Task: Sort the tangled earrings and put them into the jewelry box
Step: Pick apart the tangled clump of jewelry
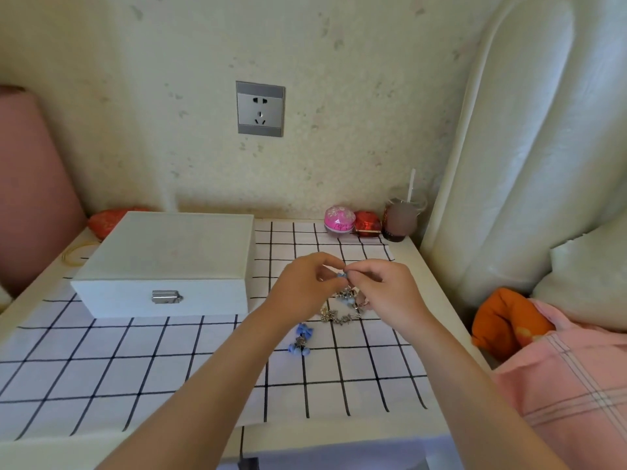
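Note:
A white jewelry box (166,262) with a metal clasp stands closed on the left of the checked cloth (135,361). My left hand (302,286) and my right hand (386,293) meet above the cloth, both pinching a tangled clump of earrings (347,295) with blue and silver parts that hangs between the fingertips. Below it, a silver tangle (336,316) lies on the cloth. A separate blue flower earring (300,339) rests on the cloth near my left forearm.
At the back right stand a pink round case (339,220), a red box (367,227) and a cup with a straw (400,218). A red pouch (105,220) and a yellow rubber band (76,254) lie behind and left of the box. Bedding lies to the right.

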The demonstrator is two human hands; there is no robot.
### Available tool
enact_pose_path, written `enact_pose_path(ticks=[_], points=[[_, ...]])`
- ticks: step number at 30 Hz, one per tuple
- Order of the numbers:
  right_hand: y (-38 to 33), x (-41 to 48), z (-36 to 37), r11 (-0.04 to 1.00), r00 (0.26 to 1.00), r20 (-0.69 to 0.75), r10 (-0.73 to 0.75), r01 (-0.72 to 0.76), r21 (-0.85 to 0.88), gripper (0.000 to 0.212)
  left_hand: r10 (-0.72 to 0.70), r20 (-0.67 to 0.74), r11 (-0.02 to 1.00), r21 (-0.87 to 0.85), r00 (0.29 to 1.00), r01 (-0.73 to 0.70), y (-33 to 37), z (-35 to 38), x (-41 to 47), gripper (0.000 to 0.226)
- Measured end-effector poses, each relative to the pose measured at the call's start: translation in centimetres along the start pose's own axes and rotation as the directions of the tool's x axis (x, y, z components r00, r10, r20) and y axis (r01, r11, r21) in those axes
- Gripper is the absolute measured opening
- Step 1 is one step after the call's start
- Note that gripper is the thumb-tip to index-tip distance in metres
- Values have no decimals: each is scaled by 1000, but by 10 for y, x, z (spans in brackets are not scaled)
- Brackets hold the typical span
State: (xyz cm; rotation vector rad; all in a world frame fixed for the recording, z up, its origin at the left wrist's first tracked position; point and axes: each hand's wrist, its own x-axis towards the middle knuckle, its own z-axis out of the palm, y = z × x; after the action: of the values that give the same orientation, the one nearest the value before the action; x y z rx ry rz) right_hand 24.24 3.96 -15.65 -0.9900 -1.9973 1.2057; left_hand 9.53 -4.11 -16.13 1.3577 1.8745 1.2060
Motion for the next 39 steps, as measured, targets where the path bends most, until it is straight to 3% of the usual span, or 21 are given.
enact_pose_path(ticks=[4,7,9,12,16,20,26,30,33,36,39], points=[[-9,-2,1,987,998,13,60,-61,149,16,-67,-32,986,-154,997,61,7,-8,-2,14],[-12,-1,5,994,999,19,50,-52,93,14,-63,-48,993,-105,997,57,9,-11,-9,9],[-13,-1,10,999,997,72,27,-25,-30,9,-68,-42,998,-1,997,68,4,-16,-19,6],[-16,-8,22,952,971,240,-3,76,-297,22,-98,17,991,94,995,96,-8,-31,-43,6],[-20,-28,44,761,905,420,66,226,-608,23,-186,66,981,67,980,182,-22,-54,-73,8],[-28,-35,63,637,879,448,162,253,-728,25,-280,135,943,226,951,245,-36,-74,-95,6],[-26,-34,70,761,873,470,133,214,-613,12,-321,15,776,578,947,254,-56,-107,-117,4],[-34,-34,82,870,866,489,107,156,-467,20,-215,-126,674,698,968,241,-65,-119,-124,13],[-46,-35,92,934,864,503,40,147,-327,25,-79,-176,755,632,981,174,-70,-121,-128,16],[-57,-36,98,967,839,544,9,131,-218,31,4,-63,779,626,998,36,-74,-113,-135,6],[-65,-39,108,987,820,572,24,70,-141,42,1,-3,779,627,1000,1,-82,-112,-140,9]])
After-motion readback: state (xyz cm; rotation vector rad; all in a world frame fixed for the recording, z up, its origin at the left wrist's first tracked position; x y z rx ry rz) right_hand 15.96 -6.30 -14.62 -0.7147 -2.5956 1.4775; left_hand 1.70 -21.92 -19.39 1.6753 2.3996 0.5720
